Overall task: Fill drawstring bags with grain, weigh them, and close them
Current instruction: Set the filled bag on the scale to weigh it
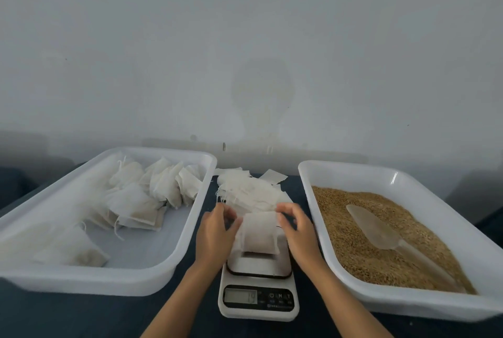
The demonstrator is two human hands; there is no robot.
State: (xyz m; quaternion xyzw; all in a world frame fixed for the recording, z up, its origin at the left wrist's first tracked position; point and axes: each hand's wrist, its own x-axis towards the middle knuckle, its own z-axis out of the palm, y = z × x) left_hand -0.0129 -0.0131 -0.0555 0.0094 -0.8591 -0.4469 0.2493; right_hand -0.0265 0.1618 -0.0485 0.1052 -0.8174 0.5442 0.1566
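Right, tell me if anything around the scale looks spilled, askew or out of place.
Nothing looks spilled. The one untidy spot is the pile of empty bags behind the scale: it lies loose on the table, fanned out unevenly. The scoop lies in the grain, inside its tray.

Left hand (215,231) and right hand (296,228) are gripping a filled bag (258,234) by its top corners. Bag is sitting on the scale (258,294), between two trays.

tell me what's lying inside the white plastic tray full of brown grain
A translucent plastic scoop lies on the brown grain in the white plastic tray. The grain hides the tray's floor.
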